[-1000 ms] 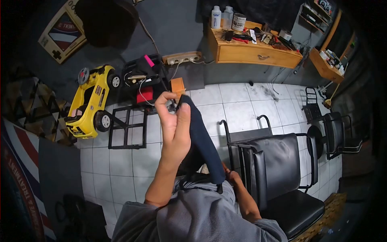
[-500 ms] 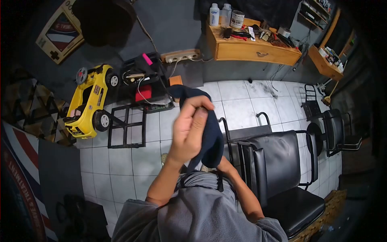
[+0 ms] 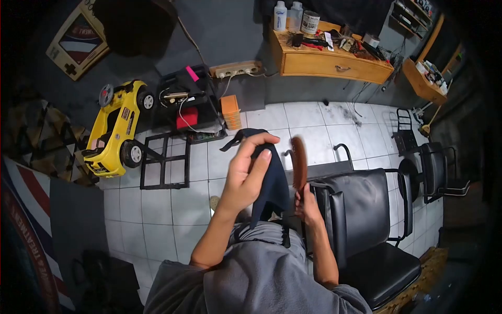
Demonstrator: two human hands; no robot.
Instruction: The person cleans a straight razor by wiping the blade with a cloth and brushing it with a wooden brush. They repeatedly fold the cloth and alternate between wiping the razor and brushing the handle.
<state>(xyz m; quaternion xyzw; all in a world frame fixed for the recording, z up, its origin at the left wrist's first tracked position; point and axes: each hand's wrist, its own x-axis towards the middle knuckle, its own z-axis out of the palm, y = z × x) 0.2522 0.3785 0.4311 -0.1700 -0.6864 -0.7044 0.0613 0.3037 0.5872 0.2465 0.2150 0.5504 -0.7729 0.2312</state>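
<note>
In front of my body, a dark navy cloth hangs from my raised left hand, whose thumb and fingers pinch its upper edge. A thin strap-like end of it sticks out to the left. To the right of the cloth, my right hand grips a brown brush by its lower end. The brush stands nearly upright, long and slightly curved, apart from the cloth, with its edge turned toward it.
A black padded chair stands close on my right. Ahead, a wooden drawer shelf carries bottles and tools. At left are a yellow toy car, a black trolley and a black frame on the tiled floor.
My right hand has come out from behind the cloth, moving up and right, and the brown brush now shows in it. The cloth hangs slightly lower; my left hand still pinches it.
</note>
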